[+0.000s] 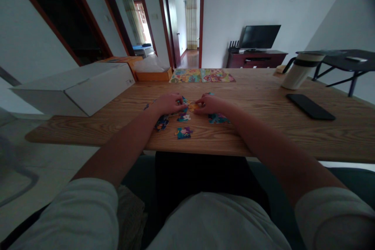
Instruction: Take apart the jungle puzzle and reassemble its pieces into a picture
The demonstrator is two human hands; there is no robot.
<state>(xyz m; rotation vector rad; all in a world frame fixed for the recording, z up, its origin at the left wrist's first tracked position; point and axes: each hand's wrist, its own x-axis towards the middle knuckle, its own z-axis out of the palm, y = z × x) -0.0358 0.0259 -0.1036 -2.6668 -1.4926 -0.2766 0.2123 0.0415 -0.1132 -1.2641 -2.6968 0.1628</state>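
Jigsaw puzzle pieces lie on the wooden table in front of me. My left hand (169, 104) is bent over the group, its fingertips closed on a blue puzzle piece (184, 100). Facing it, my right hand (209, 104) pinches the edge of a yellow-orange puzzle piece (192, 106), which sits between the two hands. Nearer to me are a teal piece with a white shape (184, 117) and a purple-and-teal piece (184, 133). Dark blue pieces (161, 123) lie under my left wrist, and teal pieces (217, 118) lie beside my right wrist. My hands partly cover the pieces.
A long white box (79, 84) occupies the left of the table (258, 136), beside an orange open box (154, 75). Colourful picture sheets (202, 75) lie at the far edge. On the right are a black phone (310, 106) and a white tumbler (300, 72).
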